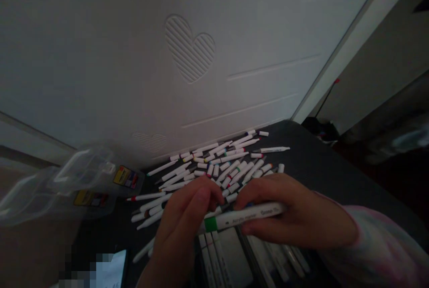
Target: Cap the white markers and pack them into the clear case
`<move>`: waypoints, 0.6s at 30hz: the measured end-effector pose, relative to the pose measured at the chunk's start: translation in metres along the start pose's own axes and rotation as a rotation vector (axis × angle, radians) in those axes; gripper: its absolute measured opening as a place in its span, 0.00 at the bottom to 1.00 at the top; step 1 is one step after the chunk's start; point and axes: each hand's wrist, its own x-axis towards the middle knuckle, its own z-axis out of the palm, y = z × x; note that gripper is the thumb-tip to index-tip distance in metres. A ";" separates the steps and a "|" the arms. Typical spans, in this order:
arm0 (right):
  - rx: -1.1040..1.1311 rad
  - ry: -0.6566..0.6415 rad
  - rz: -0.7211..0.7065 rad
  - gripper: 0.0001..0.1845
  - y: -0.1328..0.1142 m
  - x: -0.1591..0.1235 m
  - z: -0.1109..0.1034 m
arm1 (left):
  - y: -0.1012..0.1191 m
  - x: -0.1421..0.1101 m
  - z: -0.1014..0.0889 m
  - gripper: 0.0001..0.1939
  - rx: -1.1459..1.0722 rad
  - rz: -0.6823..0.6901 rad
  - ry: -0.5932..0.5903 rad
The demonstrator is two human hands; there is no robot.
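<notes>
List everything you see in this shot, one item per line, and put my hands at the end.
Green-banded marker: one, white and green, between the hands
Loose markers: many, overlapping, mostly white, scattered on the dark surface
Loose caps: several, white with coloured bands, among them
Packed markers: several, whitish, rows below the hands
Clear plastic boxes: apparently two, yellow labels, left
Lit screen: one, pale blue, bottom left, partly pixelated
Dark surface: one, blackish, under the markers
White panel: one, greyish white, behind
Heart reliefs: two, same white, on the panel
Red-tipped rod: one, dark, right background
Sleeve: one, pale multicoloured, right arm
Left hand: one, bare, at the marker's green end
Right hand: one, bare, gripping its other end
</notes>
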 end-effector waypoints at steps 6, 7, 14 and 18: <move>0.032 0.024 -0.041 0.10 0.000 0.000 0.003 | -0.001 -0.003 0.000 0.16 0.001 0.017 -0.011; 0.035 0.026 -0.043 0.10 0.000 0.000 0.003 | -0.001 -0.003 0.001 0.16 0.001 0.017 -0.010; 0.062 0.026 -0.014 0.10 0.000 0.002 0.004 | 0.004 0.000 0.002 0.18 -0.056 0.024 0.003; 0.097 0.044 -0.002 0.09 -0.002 0.003 0.006 | 0.004 0.000 0.001 0.16 -0.042 0.028 -0.013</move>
